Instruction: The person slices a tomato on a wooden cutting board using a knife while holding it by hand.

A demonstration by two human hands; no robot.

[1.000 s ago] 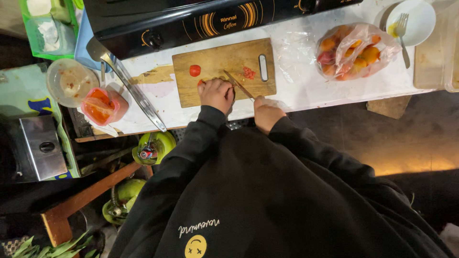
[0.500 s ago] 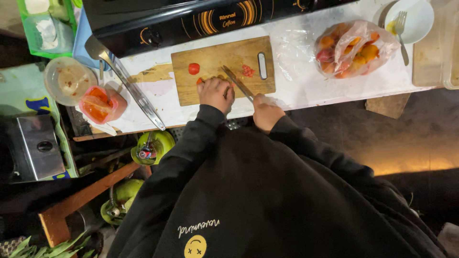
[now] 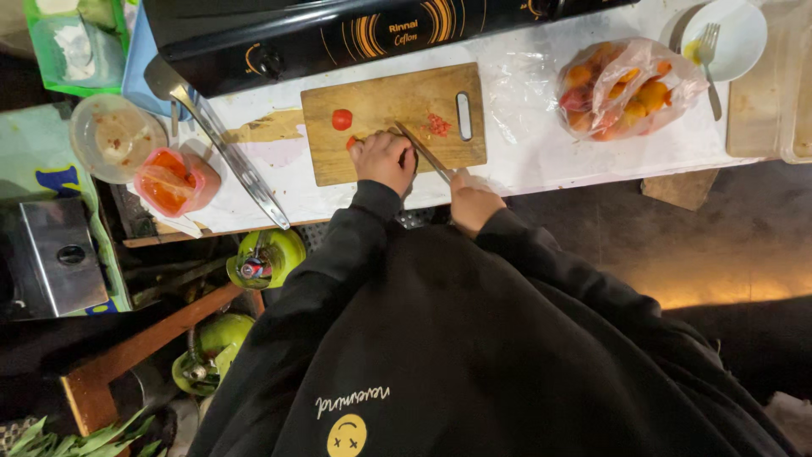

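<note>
Here a small red piece, probably tomato (image 3: pixel 352 142), lay on the wooden cutting board (image 3: pixel 372 161), pinned at the board's near part by the left hand (image 3: pixel 385 161). That hand was curled over it with fingers bent, seemingly to steady the piece against the blade; most of it was hidden beneath the knuckles. The right hand (image 3: pixel 472 201) was closed round the handle of a knife (image 3: pixel 423 152), whose blade slanted across the board toward the left hand's fingertips. The handle itself was buried in the grip and could not be made out.

A round tomato piece (image 3: pixel 342 119) sat apart at the board's far left, and a little heap of chopped red bits (image 3: pixel 437 125) lay toward the far right, beside the board's handle slot, kept clear of the cutting spot.

Farther right a plastic bag of orange and red fruit (image 3: pixel 626 89) rested on the white counter (image 3: pixel 541 156), its contents blurred by the film. A black stove (image 3: pixel 338 34) stood beyond the board, cut off by the frame.
</note>
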